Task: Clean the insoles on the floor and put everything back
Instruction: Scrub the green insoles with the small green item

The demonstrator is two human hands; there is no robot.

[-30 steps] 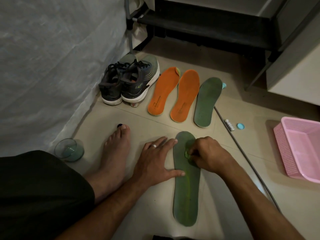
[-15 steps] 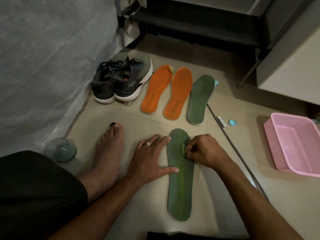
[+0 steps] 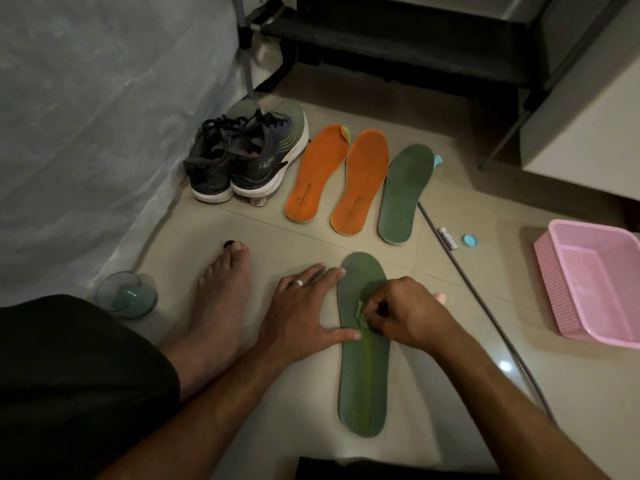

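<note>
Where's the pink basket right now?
The pink basket sits on the floor at the right edge of the head view, right of the grey hose and the small blue cap.

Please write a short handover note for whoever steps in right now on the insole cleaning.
Hands: left hand lies flat, fingers pressing the near green insole to the floor; right hand pinches a small green wipe against its middle.
Things: two orange insoles and the far green insole lie in a row beside the shoes; pink basket to the right.
Done: cannot tell which insoles are clean.
Left: finish scrubbing, then put everything back.
</note>
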